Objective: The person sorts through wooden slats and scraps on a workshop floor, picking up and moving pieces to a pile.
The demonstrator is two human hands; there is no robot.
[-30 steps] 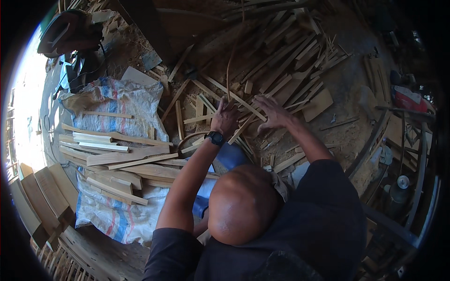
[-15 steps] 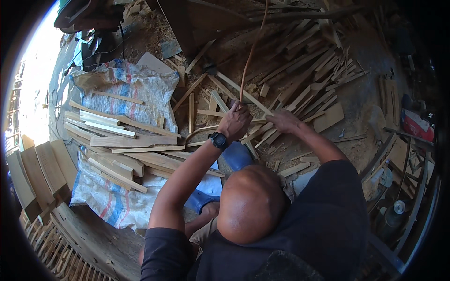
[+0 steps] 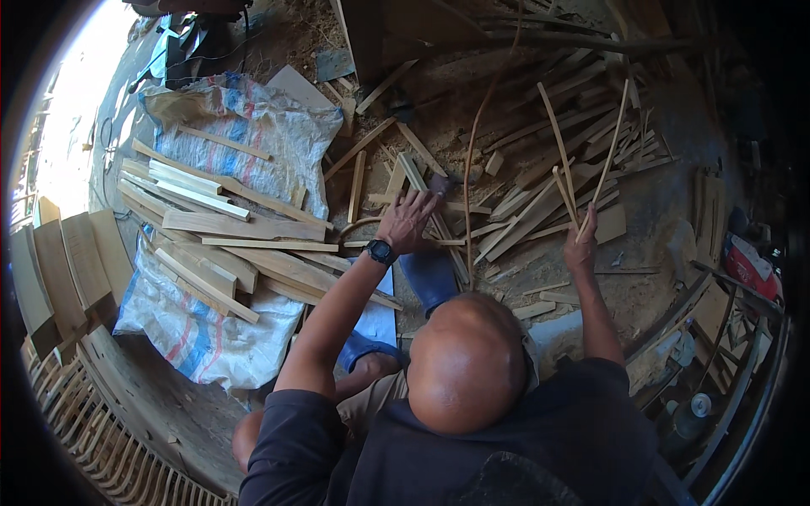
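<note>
While the person crouches over a scrap-wood heap [image 3: 540, 194], the left hand [image 3: 407, 221] lies flat on the slats with fingers spread and slack, apparently steadying the pile. To the heap's right, the right hand [image 3: 581, 240] is clenched around thin rattan strips [image 3: 591, 160], which rise fanned above it. Left of the heap, wooden planks [image 3: 211, 228] are stacked on a woven sack [image 3: 202, 346].

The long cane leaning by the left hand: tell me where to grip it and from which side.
Grip the cane low, just above the scrap pile, coming from its left where the left hand is open, fingers spread. It is thin, bowed and nearly upright, so fingers can wrap it there; its top runs out of reach. The right hand already holds thin strips.
</note>
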